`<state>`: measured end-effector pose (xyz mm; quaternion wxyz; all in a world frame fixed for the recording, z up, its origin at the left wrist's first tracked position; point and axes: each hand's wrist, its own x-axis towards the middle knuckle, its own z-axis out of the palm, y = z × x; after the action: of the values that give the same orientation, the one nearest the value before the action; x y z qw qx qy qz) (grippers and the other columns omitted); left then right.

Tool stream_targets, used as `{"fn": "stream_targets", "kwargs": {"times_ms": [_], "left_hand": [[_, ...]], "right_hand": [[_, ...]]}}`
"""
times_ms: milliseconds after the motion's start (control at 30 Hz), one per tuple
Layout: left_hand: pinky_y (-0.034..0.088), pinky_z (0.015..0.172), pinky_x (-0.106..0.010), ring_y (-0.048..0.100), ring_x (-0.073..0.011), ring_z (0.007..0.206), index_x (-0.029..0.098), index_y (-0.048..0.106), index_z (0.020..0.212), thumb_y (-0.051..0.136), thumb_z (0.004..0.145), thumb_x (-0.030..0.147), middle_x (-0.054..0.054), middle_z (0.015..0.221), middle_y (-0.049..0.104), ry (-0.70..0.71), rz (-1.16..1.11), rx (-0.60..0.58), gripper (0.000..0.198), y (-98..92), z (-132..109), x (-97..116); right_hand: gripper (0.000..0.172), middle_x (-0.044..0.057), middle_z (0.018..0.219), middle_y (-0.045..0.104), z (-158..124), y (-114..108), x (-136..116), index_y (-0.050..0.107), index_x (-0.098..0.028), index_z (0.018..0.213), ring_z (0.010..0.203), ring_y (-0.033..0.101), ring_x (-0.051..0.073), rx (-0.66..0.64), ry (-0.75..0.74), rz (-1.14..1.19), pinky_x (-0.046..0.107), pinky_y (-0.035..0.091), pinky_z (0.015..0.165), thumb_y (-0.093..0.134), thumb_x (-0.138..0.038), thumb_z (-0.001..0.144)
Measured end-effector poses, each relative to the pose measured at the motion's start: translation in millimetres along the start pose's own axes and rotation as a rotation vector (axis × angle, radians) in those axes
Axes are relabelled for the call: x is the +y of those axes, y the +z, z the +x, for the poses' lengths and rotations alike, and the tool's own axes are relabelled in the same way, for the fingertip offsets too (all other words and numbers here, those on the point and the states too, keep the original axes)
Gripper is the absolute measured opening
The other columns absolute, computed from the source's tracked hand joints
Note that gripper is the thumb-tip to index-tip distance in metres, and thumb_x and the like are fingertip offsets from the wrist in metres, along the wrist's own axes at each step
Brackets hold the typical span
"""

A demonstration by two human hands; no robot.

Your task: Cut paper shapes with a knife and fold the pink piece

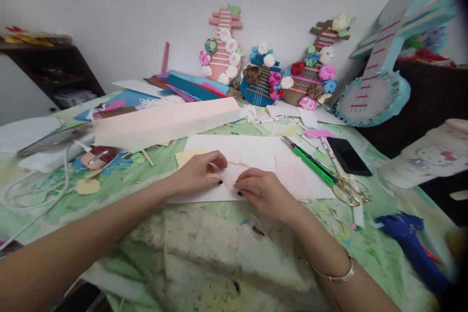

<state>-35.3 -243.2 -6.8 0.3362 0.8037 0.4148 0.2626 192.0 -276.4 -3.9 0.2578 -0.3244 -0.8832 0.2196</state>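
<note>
A small piece of pale pink paper lies between my hands, over a white sheet on the table. My left hand is curved around its left side, with fingers and thumb at the paper. From the right, my right hand pinches the same piece between bent fingers and thumb. A larger pale pink sheet rests on the white sheet at the right. Yellowish paper shows behind my left hand. Next to the sheet's right edge are a green utility knife and gold-handled scissors.
A black phone, a blue glue gun and a white cup stand or lie at the right. Folded pink paper lies behind. Flower-covered craft instruments lean on the wall. White cables run at the left.
</note>
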Motion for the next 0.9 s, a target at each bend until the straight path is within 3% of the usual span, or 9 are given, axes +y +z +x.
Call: {"fn": "stream_targets", "kwargs": {"times_ms": [333, 500, 600, 900], "left_hand": [[0.043, 0.065, -0.022, 0.057, -0.0122, 0.071, 0.018, 0.064, 0.097, 0.06, 0.074, 0.018, 0.002, 0.075, 0.063, 0.03, 0.007, -0.256, 0.023, -4.6, 27, -12], [0.043, 0.068, -0.022, 0.057, -0.0139, 0.078, 0.018, 0.064, 0.096, 0.068, 0.07, 0.022, 0.0, 0.084, 0.063, 0.011, 0.083, -0.326, 0.026, -10.1, 30, -8], [0.043, 0.069, -0.022, 0.057, -0.0139, 0.078, 0.017, 0.065, 0.09, 0.066, 0.073, 0.019, 0.0, 0.083, 0.063, 0.014, 0.163, -0.387, 0.017, -12.9, 30, -5], [0.039, 0.066, -0.023, 0.056, -0.0144, 0.076, 0.018, 0.067, 0.083, 0.06, 0.079, 0.02, 0.0, 0.076, 0.06, 0.097, 0.231, -0.427, 0.008, -12.5, 34, -6]], "right_hand": [[0.024, 0.008, 0.097, 0.072, -1, 0, -2, 0.074, -0.015, 0.092, 0.093, 0.064, 0.019, -0.072, -0.056, -0.116, 0.031, 0.052, 0.084, 0.053, -0.005, 0.086], [0.025, 0.008, 0.098, 0.071, -2, -1, -3, 0.074, -0.015, 0.093, 0.095, 0.062, 0.019, -0.101, -0.076, -0.144, 0.032, 0.052, 0.085, 0.052, -0.005, 0.087], [0.025, 0.009, 0.1, 0.07, -3, -2, -5, 0.073, -0.015, 0.095, 0.097, 0.062, 0.019, -0.121, -0.068, -0.166, 0.032, 0.052, 0.085, 0.052, -0.006, 0.087], [0.027, 0.01, 0.11, 0.066, -5, -4, -9, 0.072, -0.018, 0.103, 0.101, 0.061, 0.02, -0.182, -0.03, -0.202, 0.034, 0.052, 0.085, 0.052, -0.009, 0.088]]}}
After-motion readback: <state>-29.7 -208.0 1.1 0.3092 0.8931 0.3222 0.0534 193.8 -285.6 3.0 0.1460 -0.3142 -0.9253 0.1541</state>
